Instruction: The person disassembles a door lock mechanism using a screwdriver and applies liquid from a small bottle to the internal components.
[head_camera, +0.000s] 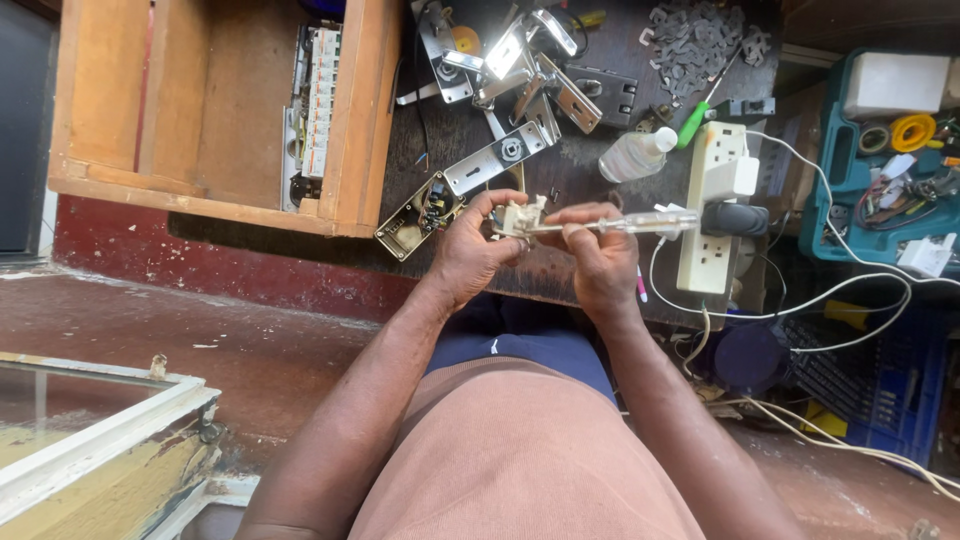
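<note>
My left hand (468, 250) grips a small cream plastic electrical part (520, 216) over the near edge of a dark workbench (570, 170). In my right hand (600, 255) is a screwdriver with a clear handle (640, 224), its thin shaft lying level and its tip at the cream part. Both hands sit close together, almost touching, just above my lap.
On the bench lie several metal switch plates (520, 60), an open switch box (415, 215), a small white bottle (635, 155), a green-handled screwdriver (695, 120) and a white power strip (712, 205) with cables. A wooden box with breakers (320, 100) stands left; a teal tool case (880, 160) right.
</note>
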